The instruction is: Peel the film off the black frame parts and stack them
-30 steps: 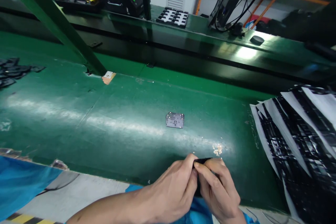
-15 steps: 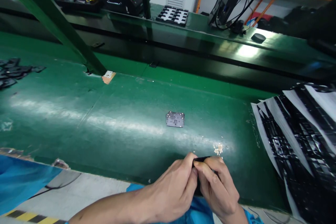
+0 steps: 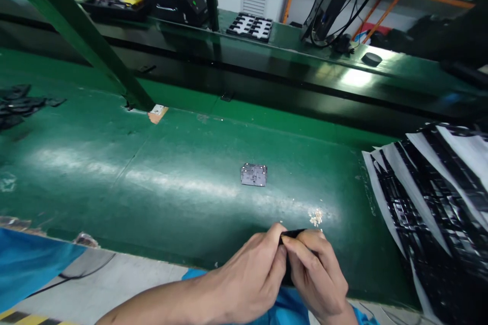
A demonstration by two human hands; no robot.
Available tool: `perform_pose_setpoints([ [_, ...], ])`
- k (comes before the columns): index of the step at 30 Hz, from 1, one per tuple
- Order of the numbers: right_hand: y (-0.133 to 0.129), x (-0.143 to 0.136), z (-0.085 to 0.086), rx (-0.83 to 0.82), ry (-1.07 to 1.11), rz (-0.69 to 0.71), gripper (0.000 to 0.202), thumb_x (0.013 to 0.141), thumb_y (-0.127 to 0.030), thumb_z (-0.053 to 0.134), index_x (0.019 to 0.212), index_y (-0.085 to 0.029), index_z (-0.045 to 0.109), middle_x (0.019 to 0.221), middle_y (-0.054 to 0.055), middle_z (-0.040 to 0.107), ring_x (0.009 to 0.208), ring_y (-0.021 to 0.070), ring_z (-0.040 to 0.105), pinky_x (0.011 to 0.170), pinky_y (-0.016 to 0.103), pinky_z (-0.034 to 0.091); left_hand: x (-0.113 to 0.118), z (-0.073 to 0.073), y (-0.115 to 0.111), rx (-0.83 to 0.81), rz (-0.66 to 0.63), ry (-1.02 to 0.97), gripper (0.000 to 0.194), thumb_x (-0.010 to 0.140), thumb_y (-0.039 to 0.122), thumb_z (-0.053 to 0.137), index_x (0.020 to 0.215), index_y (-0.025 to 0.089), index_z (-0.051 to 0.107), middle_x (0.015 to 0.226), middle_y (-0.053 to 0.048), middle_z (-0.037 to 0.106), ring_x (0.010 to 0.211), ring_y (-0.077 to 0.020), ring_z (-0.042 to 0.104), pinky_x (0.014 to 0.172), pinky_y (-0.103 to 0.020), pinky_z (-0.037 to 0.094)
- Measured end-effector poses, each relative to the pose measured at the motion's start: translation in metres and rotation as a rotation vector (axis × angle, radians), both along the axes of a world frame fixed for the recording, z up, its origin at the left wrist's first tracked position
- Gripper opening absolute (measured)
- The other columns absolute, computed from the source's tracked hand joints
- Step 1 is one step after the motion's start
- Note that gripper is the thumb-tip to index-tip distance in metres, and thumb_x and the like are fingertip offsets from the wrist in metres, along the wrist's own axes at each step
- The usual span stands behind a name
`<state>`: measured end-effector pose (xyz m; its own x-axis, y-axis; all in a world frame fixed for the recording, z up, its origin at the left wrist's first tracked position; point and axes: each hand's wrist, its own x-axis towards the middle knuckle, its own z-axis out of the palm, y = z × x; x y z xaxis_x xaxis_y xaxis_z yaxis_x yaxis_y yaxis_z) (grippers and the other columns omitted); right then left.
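Observation:
Between my hands, at the front edge of the green bench (image 3: 183, 223), is a thin black part (image 3: 293, 233), mostly hidden by my fingers. My left hand (image 3: 263, 264) grips its left side with thumb and fingers. Closed on the right side, my right hand (image 3: 318, 269) presses its thumb and fingertips near the top edge. Just beyond the fingers lies a small pile of tiny pale pieces (image 3: 315, 217). A flat grey-black plastic part (image 3: 253, 175) with small bright spots rests farther out on the bench.
Black strips with white backing sheets (image 3: 427, 198) cover the right side. Several black parts (image 3: 23, 104) are heaped at far left. A slanted green post (image 3: 87, 43) meets the bench. Behind a dark channel, a black-and-white tray (image 3: 249, 27) and a round black object (image 3: 371, 59) sit on a ledge.
The view has shifted very slightly. Both hands keep nearly the same grip on the black part, and the things on the bench have not moved.

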<state>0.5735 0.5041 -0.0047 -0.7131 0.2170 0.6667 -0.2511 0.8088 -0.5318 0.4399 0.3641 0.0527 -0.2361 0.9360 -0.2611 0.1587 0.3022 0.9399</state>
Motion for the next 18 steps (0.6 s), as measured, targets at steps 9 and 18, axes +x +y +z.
perform_pose_setpoints([
  [9, 0.0018, 0.0011, -0.0029, 0.054, -0.040, -0.021, 0.040, 0.098, 0.000, 0.064, 0.132, -0.020, 0.073, 0.101, 0.009, 0.067, 0.085, 0.0224, 0.068, 0.071, 0.037, 0.059, 0.0003, 0.0030, -0.0007, -0.021, -0.007, 0.013, 0.021, 0.110, 0.027, 0.027, 0.114, 0.020, 0.047, 0.102, -0.011, 0.067, 0.093, -0.0251, 0.064, 0.087, -0.041, 0.051],
  [18, 0.0004, -0.0011, -0.0011, 0.005, 0.003, 0.039, 0.044, 0.092, 0.013, 0.062, 0.127, -0.010, 0.074, 0.105, 0.011, 0.063, 0.089, 0.0217, 0.064, 0.072, 0.038, 0.056, -0.0004, -0.0043, -0.0005, 0.022, 0.005, -0.023, 0.019, 0.112, 0.028, 0.029, 0.107, 0.022, 0.046, 0.097, -0.005, 0.064, 0.086, -0.0206, 0.062, 0.081, -0.036, 0.049],
])
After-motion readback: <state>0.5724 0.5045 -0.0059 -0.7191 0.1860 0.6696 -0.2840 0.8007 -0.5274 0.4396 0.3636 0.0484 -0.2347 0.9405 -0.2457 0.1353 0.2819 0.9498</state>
